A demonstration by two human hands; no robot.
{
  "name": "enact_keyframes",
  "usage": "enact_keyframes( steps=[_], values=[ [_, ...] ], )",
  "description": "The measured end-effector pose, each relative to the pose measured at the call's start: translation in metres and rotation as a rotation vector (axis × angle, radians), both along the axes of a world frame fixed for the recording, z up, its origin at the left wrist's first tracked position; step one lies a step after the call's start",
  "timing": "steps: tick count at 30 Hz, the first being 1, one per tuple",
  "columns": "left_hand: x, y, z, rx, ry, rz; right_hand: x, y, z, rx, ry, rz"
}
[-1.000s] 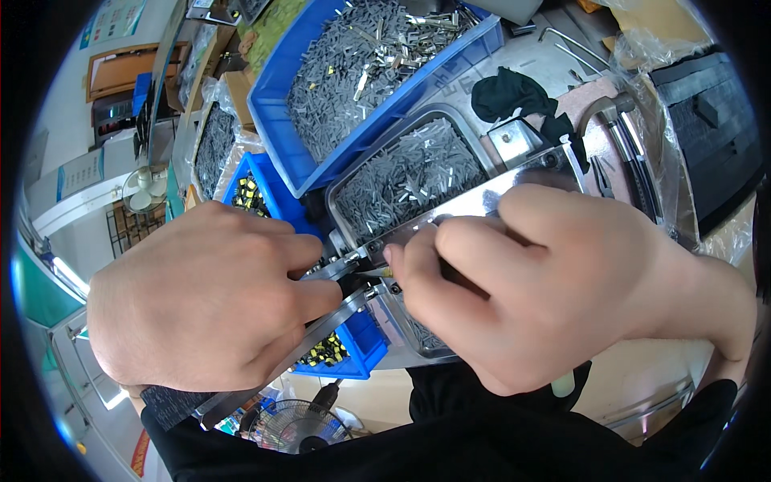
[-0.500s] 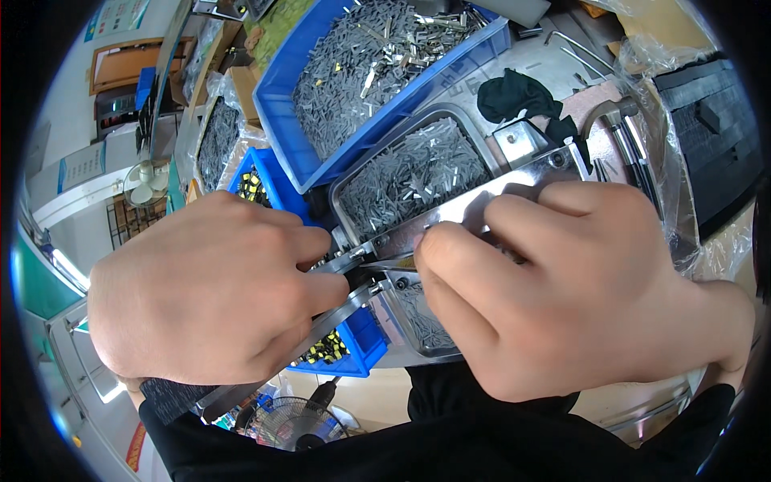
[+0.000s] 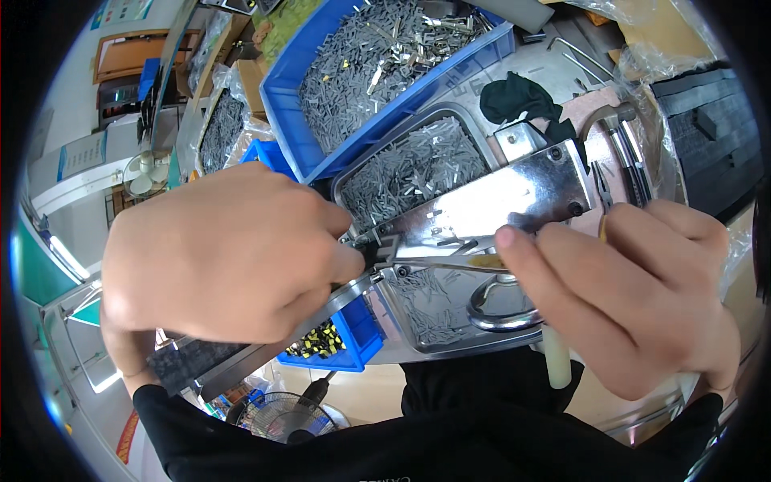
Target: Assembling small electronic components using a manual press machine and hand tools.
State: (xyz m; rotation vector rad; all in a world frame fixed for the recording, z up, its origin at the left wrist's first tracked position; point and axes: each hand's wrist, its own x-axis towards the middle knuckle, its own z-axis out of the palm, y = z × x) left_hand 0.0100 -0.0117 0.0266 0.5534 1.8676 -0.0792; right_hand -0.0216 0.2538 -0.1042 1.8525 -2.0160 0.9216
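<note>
My left hand (image 3: 229, 253) is closed over the left end of a metal fixture, its fingertips curled down and mostly hidden. A small dark part shows at those fingertips, against a small grey piece (image 3: 387, 247) at the fixture's end. In my closed right hand (image 3: 618, 293) is a pair of metal tweezers (image 3: 454, 262), pinched between thumb and fingers. Their points reach left to the grey piece. Behind the tweezers lies the shiny metal plate (image 3: 506, 197) of the fixture, with a few small loose pieces on it.
A metal tray (image 3: 490, 149) of small grey pieces sits beyond the plate; another tray (image 3: 401, 321) lies nearer. A large blue bin (image 3: 281, 112) holds many more. Black-and-yellow parts fill a small blue bin (image 3: 365, 337). A hammer (image 3: 614, 116) and dark cloth (image 3: 518, 98) lie right.
My right hand has moved right and slightly down, uncovering the plate and the tweezers. My left hand has shifted slightly right and up. The grey piece at its fingertips now shows.
</note>
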Motion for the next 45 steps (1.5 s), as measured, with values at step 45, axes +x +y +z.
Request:
enact_keyframes(
  steps=[45],
  values=[
    [0.042, 0.035, 0.071, 0.375, 0.414, 0.141, 0.071, 0.037, 0.061, -0.35, 0.479, -0.436]
  ],
)
